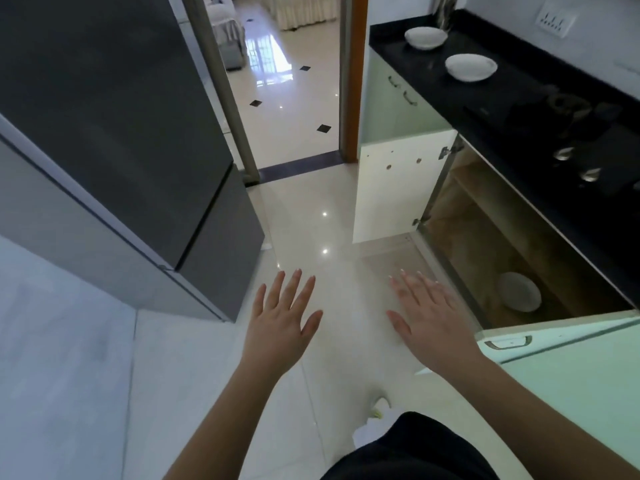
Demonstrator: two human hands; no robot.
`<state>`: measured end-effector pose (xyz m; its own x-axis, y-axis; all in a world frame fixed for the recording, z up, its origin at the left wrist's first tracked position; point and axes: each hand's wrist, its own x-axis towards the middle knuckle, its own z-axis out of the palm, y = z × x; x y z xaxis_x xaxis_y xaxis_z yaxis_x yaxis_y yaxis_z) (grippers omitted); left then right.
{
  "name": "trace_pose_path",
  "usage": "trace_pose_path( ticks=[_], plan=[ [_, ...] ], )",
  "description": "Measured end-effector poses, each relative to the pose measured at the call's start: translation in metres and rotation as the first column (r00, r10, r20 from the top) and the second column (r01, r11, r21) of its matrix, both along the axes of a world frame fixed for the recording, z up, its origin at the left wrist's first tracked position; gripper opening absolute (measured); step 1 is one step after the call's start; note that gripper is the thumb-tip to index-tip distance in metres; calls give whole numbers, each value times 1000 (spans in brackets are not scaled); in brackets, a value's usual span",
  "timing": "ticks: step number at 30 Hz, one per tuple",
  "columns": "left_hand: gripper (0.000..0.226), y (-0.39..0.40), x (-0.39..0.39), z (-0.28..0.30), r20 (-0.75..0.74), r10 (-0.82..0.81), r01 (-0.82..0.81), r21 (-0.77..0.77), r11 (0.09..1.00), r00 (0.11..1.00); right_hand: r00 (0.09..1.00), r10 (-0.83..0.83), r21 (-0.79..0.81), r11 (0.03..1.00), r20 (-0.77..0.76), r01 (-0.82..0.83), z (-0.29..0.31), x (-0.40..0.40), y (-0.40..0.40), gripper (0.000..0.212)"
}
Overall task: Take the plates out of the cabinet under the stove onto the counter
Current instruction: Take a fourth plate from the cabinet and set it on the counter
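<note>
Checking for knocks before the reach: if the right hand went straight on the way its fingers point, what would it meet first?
Probably nothing near: the open right hand points over bare cream floor tiles, towards the open white cabinet door. Depth is unclear.

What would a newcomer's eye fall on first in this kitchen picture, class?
Two open hands, left and right, spread over the pale floor at the centre. To the right, an open cabinet holds one white plate, while two white plates, near and far, sit on the black counter above.
</note>
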<state>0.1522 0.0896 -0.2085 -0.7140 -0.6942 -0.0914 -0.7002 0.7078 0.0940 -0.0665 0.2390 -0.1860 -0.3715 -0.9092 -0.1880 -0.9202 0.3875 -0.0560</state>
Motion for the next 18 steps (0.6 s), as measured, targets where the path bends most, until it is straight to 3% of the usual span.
trace_pose_path(
  ticks=[14, 18],
  plan=[
    [67, -134, -159, 11, 62, -174, 175, -9, 985, 983, 965, -195, 0, 980, 177, 198, -23, -126, -85, 65],
    [65, -173, -203, 24, 61, -232, 235, -44, 971, 971, 961, -222, -14, 974, 167, 227, -21, -163, -110, 63]
  ],
)
